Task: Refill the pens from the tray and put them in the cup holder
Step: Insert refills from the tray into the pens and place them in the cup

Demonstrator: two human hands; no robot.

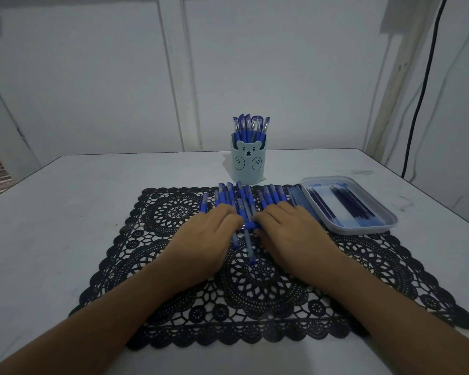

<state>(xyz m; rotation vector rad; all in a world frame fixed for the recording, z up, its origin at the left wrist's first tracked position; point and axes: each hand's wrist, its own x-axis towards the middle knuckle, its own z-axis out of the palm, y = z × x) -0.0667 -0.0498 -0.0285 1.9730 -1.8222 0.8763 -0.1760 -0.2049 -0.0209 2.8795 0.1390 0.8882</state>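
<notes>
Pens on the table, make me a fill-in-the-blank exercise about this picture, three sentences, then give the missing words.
1. The cup holder has the face of a ____ on its front.
2. The tray lies to the ____ of the cup holder.
3. The left hand and the right hand rest on loose pens lying on a lace mat whose colour is ____.

Missing words: bear; right; black.

Left hand, right hand palm-down, fingers perhaps curled.
</notes>
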